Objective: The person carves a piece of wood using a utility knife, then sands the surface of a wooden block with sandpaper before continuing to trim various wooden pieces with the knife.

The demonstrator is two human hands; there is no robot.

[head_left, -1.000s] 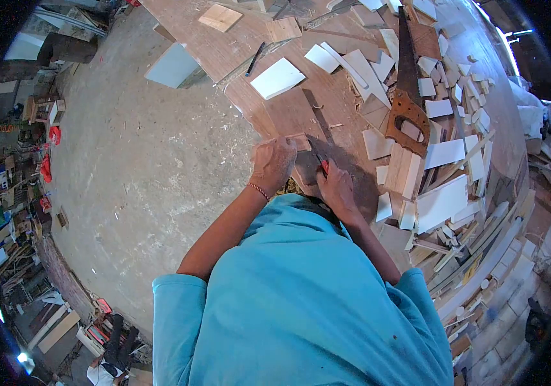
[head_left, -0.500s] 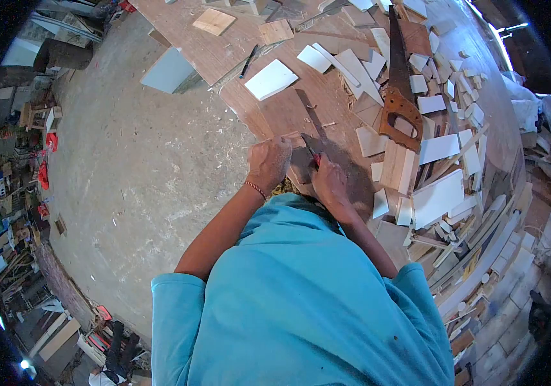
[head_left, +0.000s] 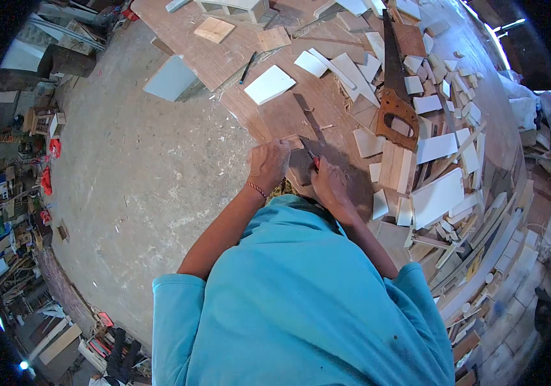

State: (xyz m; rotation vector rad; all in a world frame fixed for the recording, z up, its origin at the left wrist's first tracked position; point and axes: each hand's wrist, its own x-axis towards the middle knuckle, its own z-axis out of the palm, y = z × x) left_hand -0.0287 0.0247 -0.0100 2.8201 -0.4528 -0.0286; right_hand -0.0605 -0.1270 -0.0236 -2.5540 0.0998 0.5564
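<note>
My left hand (head_left: 269, 162), with a braided band at its wrist, is closed on a small piece of wood (head_left: 295, 142) at the near edge of the workbench (head_left: 272, 119). Only the end of that piece shows past my fingers. Wrapped in my right hand (head_left: 331, 184) is a knife (head_left: 308, 150) with a red handle. Its narrow blade points up and left, close to the end of the wood; whether it touches cannot be made out. Thin curled shavings (head_left: 326, 127) lie on the bench just beyond.
A handsaw (head_left: 396, 106) with a wooden handle rests on scattered offcuts to the right. A white-faced board (head_left: 270, 85), a dark pen (head_left: 247, 68) and a small wooden block (head_left: 214, 29) lie farther back. Concrete floor (head_left: 153, 161) extends left of the bench.
The view has tilted slightly, bringing more of the bench's far end into sight. Both hands keep their grips, and the knife has shifted only a little against the wood.
</note>
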